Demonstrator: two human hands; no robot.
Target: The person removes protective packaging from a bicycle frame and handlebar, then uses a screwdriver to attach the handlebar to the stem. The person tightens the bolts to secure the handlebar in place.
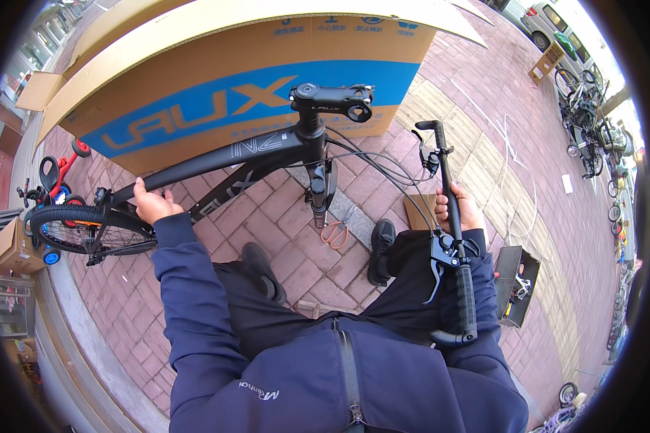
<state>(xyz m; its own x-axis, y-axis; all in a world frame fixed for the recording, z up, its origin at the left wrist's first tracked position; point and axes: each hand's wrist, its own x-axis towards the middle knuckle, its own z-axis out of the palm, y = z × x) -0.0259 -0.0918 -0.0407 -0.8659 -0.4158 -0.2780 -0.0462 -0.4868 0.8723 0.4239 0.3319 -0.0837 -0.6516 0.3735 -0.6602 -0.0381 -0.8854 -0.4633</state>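
**Bike frame steadied, handlebar held loose in right hand**

Nearest the lens I see the navy jacket (325, 375), zip running down its middle, and dark trousers below it. Two black shoes (381, 249) stand on the red brick pavement (296, 267).

Right hand (461, 209): clenched around the middle of the black handlebar (451, 231). The bar stands nearly upright, a rubber grip at its lower end, brake levers on it, cables running from it across to the frame. It is not mounted in the stem (332, 99), which sits open on top of the head tube.

Left hand (152, 203): fingers wrapped over the top tube of the black bicycle frame (217, 162), toward its rear end. The frame runs left to right in front of the legs; the rear wheel (87, 229) is at far left.

Orange-handled scissors (335, 232) lie on the bricks just below the fork. A large cardboard box (217, 65) with a blue band stands behind the frame. A small black toolbox (516, 281) sits open at right.
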